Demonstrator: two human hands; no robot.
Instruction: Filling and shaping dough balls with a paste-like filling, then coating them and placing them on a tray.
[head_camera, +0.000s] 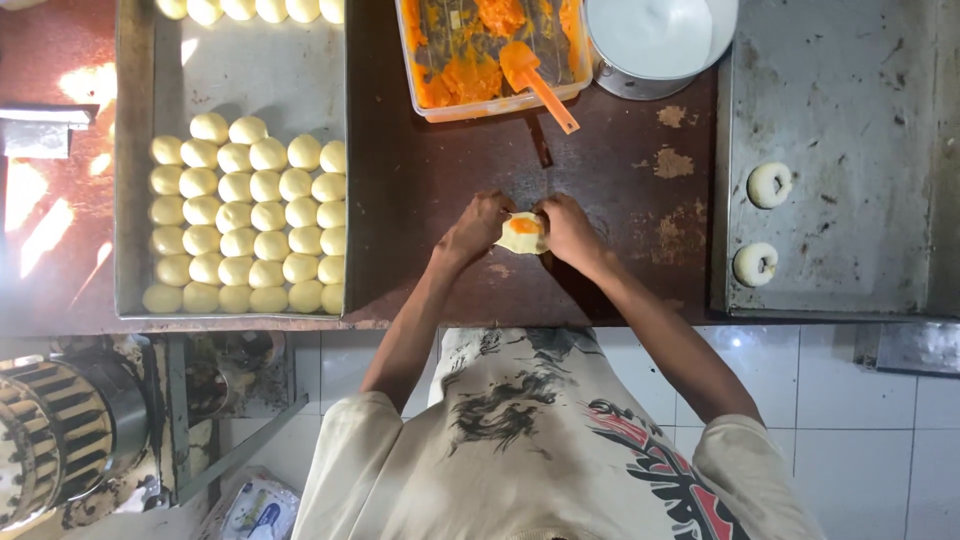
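Head view, only one available: both hands are working a flattened dough disc (524, 234) with an orange filling dab (525, 226) sitting at its centre, held just above the dark bench (440, 180). Left hand (478, 228) is curling in, fingertips pinching the disc's left edge; right hand (569, 230) is mirroring it, fingertips pinching the right edge. Neither hand is spreading; both are partly closed with the dough between them and the hands nearly touching each other across it. Doing this step well, as I judge it: keep the filling centred, be pulling the rim up evenly from both sides, be keeping orange paste off the seam so the edges can stick, and pinch lightly so the thin dough is not tearing. Well to the left of the left hand, a metal tray (132, 200) is carrying tight rows of pale dough balls (250, 215). Ahead of the hands, a clear tub of orange filling (470, 60) is sitting with an orange spatula (535, 80) leaning over its near rim, and a round metal container of white powder (655, 40) is just beside it. To the right of the right hand, a worn metal sheet (850, 120) is holding two finished rounds (768, 185), well apart from the hands.
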